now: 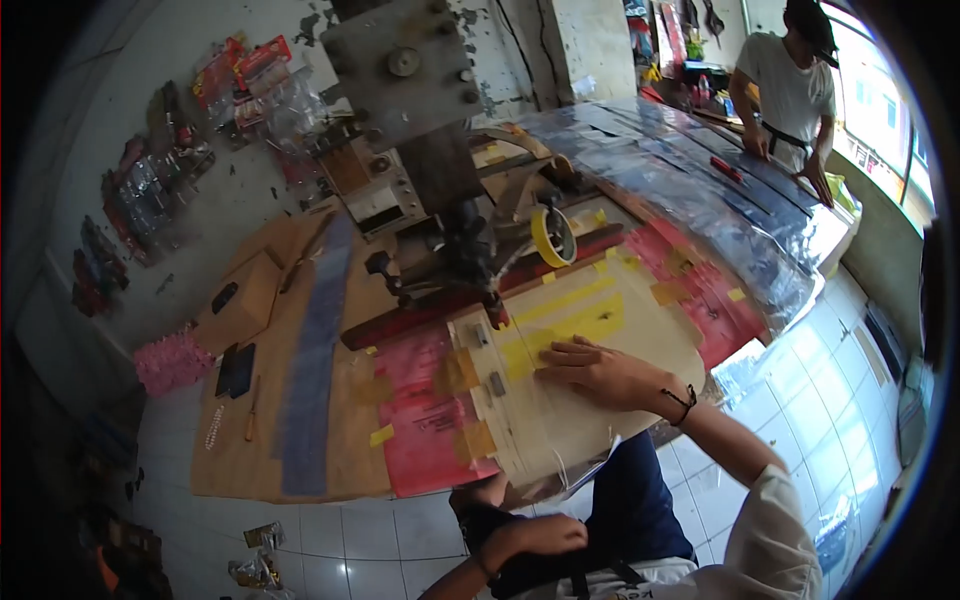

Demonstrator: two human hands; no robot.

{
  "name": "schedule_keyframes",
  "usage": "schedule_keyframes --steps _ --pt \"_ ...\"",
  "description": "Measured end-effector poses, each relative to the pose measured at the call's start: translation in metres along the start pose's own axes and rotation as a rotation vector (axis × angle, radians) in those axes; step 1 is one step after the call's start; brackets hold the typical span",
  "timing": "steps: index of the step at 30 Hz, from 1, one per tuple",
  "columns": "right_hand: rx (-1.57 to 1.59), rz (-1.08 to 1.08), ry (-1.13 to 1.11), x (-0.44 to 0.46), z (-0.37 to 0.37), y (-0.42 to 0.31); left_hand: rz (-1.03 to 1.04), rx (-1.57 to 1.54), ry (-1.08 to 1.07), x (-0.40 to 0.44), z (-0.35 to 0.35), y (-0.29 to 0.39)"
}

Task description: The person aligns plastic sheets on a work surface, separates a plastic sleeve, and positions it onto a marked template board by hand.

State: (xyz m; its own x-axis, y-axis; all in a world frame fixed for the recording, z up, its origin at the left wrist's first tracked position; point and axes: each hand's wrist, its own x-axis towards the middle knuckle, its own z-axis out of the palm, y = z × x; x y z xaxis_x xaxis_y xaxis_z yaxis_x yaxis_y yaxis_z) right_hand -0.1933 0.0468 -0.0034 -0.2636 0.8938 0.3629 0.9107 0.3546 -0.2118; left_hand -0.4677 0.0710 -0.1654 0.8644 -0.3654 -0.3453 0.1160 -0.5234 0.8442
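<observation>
My right hand [590, 372] lies flat, fingers stretched out, on a cream sheet [640, 345] with yellow strips across it. A dark bracelet circles that wrist. Red panels [425, 405] flank the sheet, with yellow and brown tape patches along their edges. Low in the view, my left hand [545, 535] rests by my leg, off the table, its fingers loosely curled; nothing shows in it. Over the sheet's far edge stands a heavy press-like machine [400, 90], and a roll of yellow tape [553, 238] hangs on it.
On the brown board at left lie a blue strip [318, 370], a phone [236, 370], a thin wooden-handled tool [252, 408] and a cardboard box [240, 300]. A co-worker [790, 90] stands at a plastic-covered table [690, 190] at back right. Packets [155, 190] hang on the wall.
</observation>
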Motion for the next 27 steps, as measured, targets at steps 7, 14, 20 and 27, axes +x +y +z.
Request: schedule_keyframes --steps 7,14,20,27 --pt "-0.059 -0.033 -0.13 0.038 -0.011 0.057 0.344 0.111 0.477 -0.085 -0.159 0.157" --pt "0.024 -0.104 0.104 0.051 -0.012 0.06 0.195 0.857 0.69 -0.047 -0.213 0.117" --pt "0.068 -0.038 0.326 0.05 -0.016 0.056 0.24 0.863 0.728 -0.04 -0.215 0.107" --pt "0.303 0.067 0.503 0.05 -0.028 0.06 0.203 0.53 1.019 -0.037 -0.194 0.108"
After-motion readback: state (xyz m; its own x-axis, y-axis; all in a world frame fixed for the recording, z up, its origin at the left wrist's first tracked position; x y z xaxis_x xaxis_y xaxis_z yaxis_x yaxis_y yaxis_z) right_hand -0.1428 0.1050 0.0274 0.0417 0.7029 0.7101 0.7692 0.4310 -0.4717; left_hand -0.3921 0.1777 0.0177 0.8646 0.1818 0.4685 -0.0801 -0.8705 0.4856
